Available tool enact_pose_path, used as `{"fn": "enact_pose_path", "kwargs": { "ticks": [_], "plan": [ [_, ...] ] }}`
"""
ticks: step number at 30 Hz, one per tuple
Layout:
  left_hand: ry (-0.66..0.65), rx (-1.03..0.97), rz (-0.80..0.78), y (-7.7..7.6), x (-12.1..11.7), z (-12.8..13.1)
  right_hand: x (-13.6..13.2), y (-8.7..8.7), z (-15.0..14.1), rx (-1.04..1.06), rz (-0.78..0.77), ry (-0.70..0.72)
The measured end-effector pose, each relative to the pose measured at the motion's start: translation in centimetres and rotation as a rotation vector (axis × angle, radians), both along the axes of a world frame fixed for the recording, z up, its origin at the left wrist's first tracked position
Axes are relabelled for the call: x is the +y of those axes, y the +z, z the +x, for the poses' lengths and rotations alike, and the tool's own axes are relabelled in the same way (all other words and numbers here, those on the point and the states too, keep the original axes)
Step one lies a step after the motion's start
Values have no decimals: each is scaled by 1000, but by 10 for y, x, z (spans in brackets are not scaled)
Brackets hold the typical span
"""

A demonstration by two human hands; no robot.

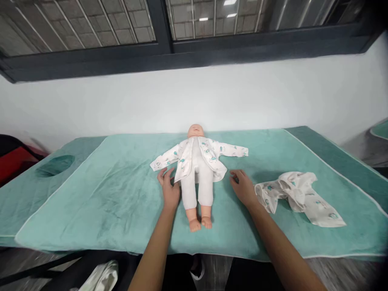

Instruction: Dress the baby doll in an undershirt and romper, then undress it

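A baby doll [197, 178] lies face up, its head toward the wall and its bare feet toward me. Its arms are inside a white printed baby jacket [183, 159], which hangs open at the front over a plain white body. My left hand [169, 188] rests beside the jacket's lower left edge, fingers apart and holding nothing. To the right of the doll is my right hand [242, 186], its fingers loosely bent and apart, with nothing seen in them. Near my right wrist lies a crumpled white printed baby garment [298, 194].
Everything lies on a padded bed with a green cover [121, 202], pushed against a white wall [194, 97]. A round hole [56, 165] shows at its left end. At the far left is a red and black item [12, 161]. Some crumpled cloth [101, 277] lies below the front edge.
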State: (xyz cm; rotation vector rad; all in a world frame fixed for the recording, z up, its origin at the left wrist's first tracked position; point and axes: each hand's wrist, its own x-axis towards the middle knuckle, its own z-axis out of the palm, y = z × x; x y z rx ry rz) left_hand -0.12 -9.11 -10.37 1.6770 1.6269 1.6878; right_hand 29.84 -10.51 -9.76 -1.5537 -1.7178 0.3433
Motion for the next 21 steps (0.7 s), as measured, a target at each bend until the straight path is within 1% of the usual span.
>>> {"fn": "enact_pose_path", "kwargs": {
  "ticks": [2,4,6,8,9,10,11,13,15,16,18,19,21],
  "plan": [
    [-10,25,-5,-2,0,0,-26,-3,1,-53,88,-59],
    [-36,52,-5,-3,-1,0,-52,-2,8,-142,179,-104],
    [-62,82,-1,-5,-5,0,-72,5,26,-232,243,-176],
    [-66,97,9,-5,-10,0,-84,18,52,-326,229,-299],
    [-60,95,13,-4,-13,0,-88,26,67,-377,176,-370],
    [-54,90,16,-2,-17,1,-90,33,81,-435,82,-443],
    [-52,87,23,0,-21,2,-91,39,93,-489,-31,-509],
    [-70,102,43,6,-32,6,-90,50,109,-581,-259,-577],
    [-108,147,67,14,-44,11,-86,59,112,-631,-399,-549],
    [-129,175,77,19,-50,14,-84,65,108,-623,-426,-496],
    [-189,236,78,32,-60,18,-80,81,95,-549,-421,-331],
    [-239,268,66,41,-65,20,-78,93,85,-504,-404,-246],
    [-382,314,16,67,-76,21,-77,122,62,-417,-352,-86]
  ]
}}
